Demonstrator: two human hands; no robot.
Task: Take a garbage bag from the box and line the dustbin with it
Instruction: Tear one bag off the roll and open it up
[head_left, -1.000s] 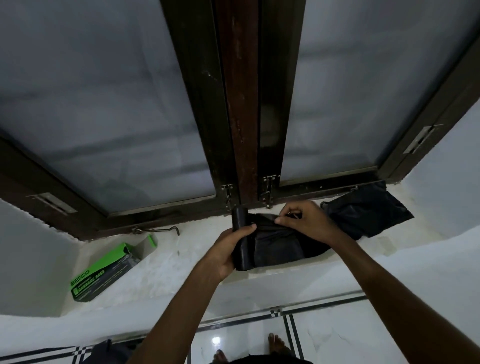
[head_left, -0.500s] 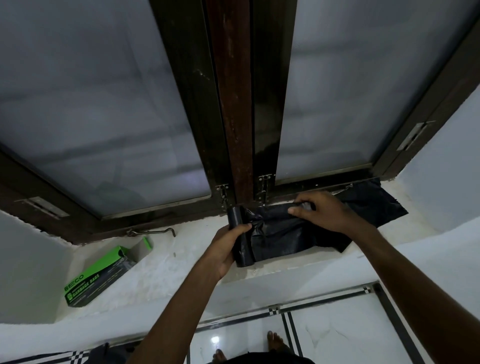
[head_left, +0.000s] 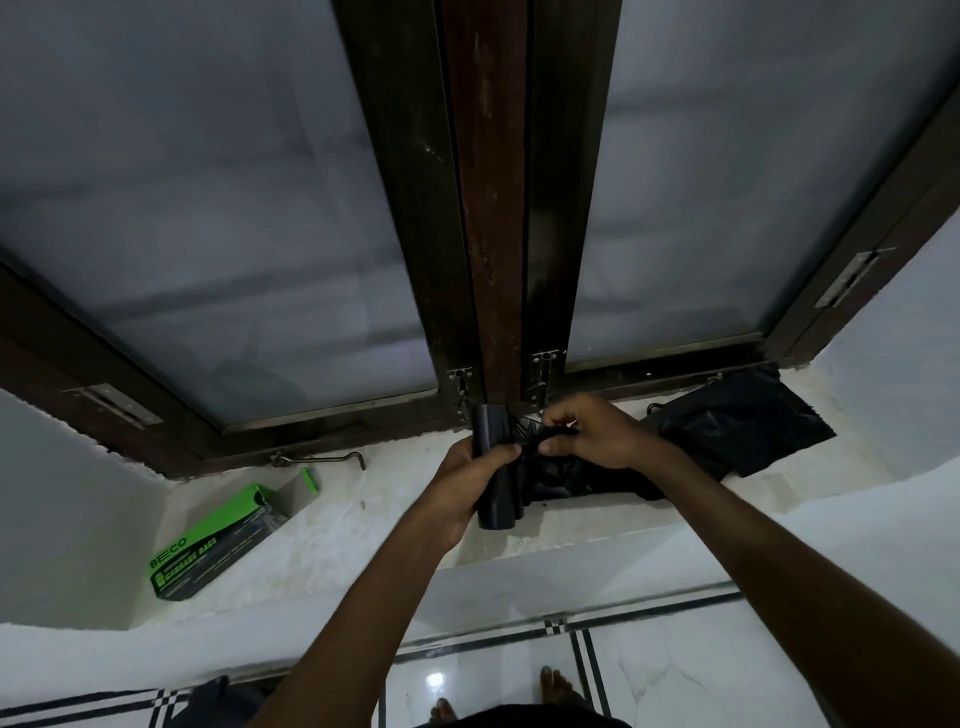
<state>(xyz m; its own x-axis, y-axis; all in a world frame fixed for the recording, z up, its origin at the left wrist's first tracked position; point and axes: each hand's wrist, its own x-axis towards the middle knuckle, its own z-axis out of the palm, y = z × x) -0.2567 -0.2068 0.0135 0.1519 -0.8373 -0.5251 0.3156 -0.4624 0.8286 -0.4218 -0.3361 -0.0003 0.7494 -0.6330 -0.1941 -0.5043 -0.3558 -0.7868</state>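
L hand (head_left: 462, 491) is wrapped round the black roll of garbage bags (head_left: 496, 499), thumb across its front, fingers behind; roll stands about upright, just above the front edge of the white window ledge (head_left: 363, 525). R hand (head_left: 587, 431) is closed in a pinch on the loose bag plastic right beside the roll's upper part, thumb + forefinger tips gripping a bunched fold. The two hands sit close together, nearly touching, w/ the gathered plastic between them.

From that pinch the unrolled bag (head_left: 566, 480) runs rightward under the R wrist, crumpled, lying on the ledge. Further R, a flatter stretch of black plastic (head_left: 748, 421) lies spread on the ledge up against the window frame, in the R corner. Can't tell if it's the same bag continuing or a separate one, as the R forearm covers the join.

Box (head_left: 218, 545): green + black, printed "BECO GARBAGE BAGS", lying on its side on the ledge well to the L of the hands, end flap open toward the window. Behind it a metal window stay hook (head_left: 319, 460) rests along the base of the frame.

Above: dark wooden window frame (head_left: 491, 208) w/ frosted panes either side, two small latch bolts at the bottom of the centre post, just above the roll.

Below ledge: glossy white floor tiles (head_left: 675, 680) w/ black border lines, person's bare toes at bottom edge. Dustbin not identifiable in view.
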